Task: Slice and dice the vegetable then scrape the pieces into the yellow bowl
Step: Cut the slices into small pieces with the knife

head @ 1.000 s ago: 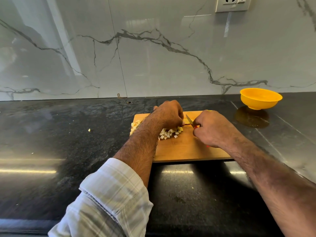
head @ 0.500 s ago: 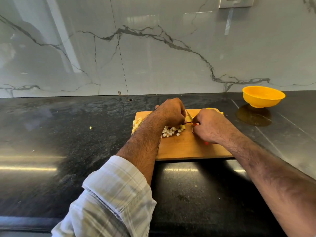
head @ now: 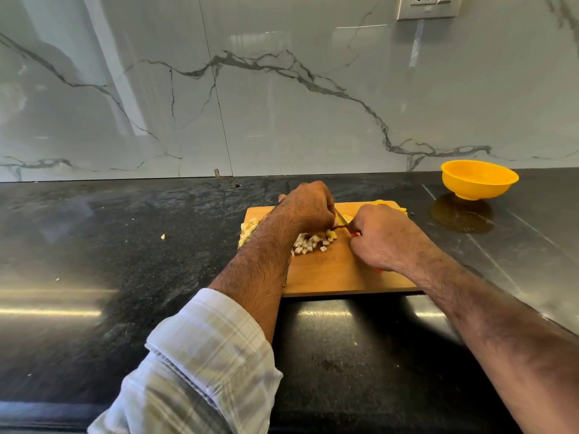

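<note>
We take the wooden cutting board (head: 329, 274) as our landmark. We judge the dicing well under way: a heap of small pale diced pieces (head: 313, 242) lies on the board's middle, with more at its left edge beside our forearm, and one stray bit (head: 162, 236) sits on the dark counter well to the board's left. Our left hand (head: 305, 208) curls over whatever vegetable is left near the board's far edge, fingers bent down on it, though the piece itself is hidden beneath them. Our right hand (head: 383, 236) is wrapped round the knife (head: 341, 221), whose red handle barely peeks out and whose blade shows only as a sliver between the hands. The yellow bowl (head: 479, 180) stands beyond the board's far right corner, apart from it and seemingly empty, so the scraping is not yet done. How much remains uncut we cannot tell.
</note>
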Tool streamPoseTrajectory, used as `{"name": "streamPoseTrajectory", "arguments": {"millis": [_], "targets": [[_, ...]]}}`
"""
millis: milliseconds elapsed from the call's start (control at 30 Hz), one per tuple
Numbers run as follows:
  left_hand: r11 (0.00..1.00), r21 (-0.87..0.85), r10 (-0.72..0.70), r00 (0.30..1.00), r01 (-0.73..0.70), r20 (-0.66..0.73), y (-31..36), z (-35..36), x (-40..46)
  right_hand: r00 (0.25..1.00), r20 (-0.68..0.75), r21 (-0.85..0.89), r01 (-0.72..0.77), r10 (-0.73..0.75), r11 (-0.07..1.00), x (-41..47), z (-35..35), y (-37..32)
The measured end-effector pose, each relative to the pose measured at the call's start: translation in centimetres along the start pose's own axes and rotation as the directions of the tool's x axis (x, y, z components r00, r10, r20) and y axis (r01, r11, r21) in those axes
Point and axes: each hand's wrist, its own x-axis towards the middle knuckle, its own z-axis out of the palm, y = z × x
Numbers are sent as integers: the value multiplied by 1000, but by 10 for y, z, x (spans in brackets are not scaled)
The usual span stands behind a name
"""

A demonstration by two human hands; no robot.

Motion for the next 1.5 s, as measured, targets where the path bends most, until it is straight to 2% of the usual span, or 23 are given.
{"name": "streamPoseTrajectory", "arguments": {"millis": [233, 467, 600, 900, 1133, 1233, 1333, 1500], "targets": [[1000, -28, 7, 1000, -7, 17, -2, 1, 2, 1000, -6, 57, -15, 15, 998, 9, 4, -3], [1000, 3, -5, 1000, 5, -29, -4, -6, 0, 988, -136, 127, 90, -73, 988, 2, 0, 18], [1000, 9, -9, 1000, 9, -19, -1, -5, -1, 991, -88, 118, 110, -100, 987, 1, -1, 15], [1000, -15, -10, 1000, 10, -16, 0, -3, 0, 1000, 5, 46, -9, 9, 999, 4, 6, -3], [1000, -8, -12, 1000, 12, -14, -1, -4, 1, 1000, 0, 118, 1, -1, 993, 9, 12, 7], [1000, -15, 11, 998, -11, -56, -4, -5, 2, 993, -109, 133, 62, -48, 989, 5, 7, 21], [998, -44, 32, 989, -39, -147, -8, -11, 3, 975, -222, 176, 48, -8, 983, 3, -6, 34], [994, -106, -15, 969, -12, -246, -24, -16, 7, 997, -73, 89, -11, 18, 996, 5, -7, 40]]}}
